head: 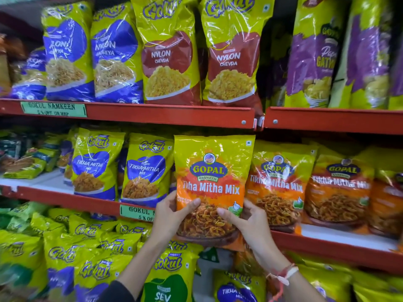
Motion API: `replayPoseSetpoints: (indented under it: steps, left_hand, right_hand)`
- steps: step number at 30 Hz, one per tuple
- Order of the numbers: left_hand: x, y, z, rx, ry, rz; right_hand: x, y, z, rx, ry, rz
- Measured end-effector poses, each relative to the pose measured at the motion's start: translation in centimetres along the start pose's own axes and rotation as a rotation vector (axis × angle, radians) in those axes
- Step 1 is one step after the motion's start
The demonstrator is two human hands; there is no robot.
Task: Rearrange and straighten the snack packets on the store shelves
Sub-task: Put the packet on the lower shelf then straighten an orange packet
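A yellow and orange Gopal Tikha Mitha Mix packet (212,171) stands upright in front of the middle shelf, held by both my hands. My left hand (172,214) grips its lower left side, thumb on the front. My right hand (246,221) grips the lower right side, thumb across the front. Its bottom hangs just below the red shelf edge (87,202). Two more Gopal packets (277,186) stand to its right, and two blue Gokul Tikha Mitha packets (144,168) to its left.
The top shelf (174,115) carries tall Gokul packets: blue Nylon Gathiya, red Nylon Chevda (168,62), purple Papdi Gathiya. Below lie several leaning Gokul packets (91,247), one marked Sev. White bare shelf board (50,179) shows at the far left of the middle shelf beside fallen packets.
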State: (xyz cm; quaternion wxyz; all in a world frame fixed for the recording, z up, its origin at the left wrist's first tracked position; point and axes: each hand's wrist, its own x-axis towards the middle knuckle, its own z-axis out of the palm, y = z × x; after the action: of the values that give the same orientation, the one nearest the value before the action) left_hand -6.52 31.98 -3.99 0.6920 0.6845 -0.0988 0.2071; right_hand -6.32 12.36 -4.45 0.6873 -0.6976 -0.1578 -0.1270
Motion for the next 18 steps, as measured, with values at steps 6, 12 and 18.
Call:
replayPoseSetpoints:
  steps: [6,12,18]
  left_hand:
    - [-2.6,0.6,4.1,-0.006,-0.181,-0.042]
    - [-2.8,1.2,12.5,-0.019,-0.380,0.019]
    - [-1.1,0.0,24.0,-0.010,-0.398,0.077]
  right_hand:
    - [-3.2,-0.9,-5.6,-0.012,0.067,0.035]
    - [-4.2,-2.2,-15.8,-0.050,0.169,0.010]
    - [-2.9,-3.0,-26.1,-0.103,0.272,-0.052]
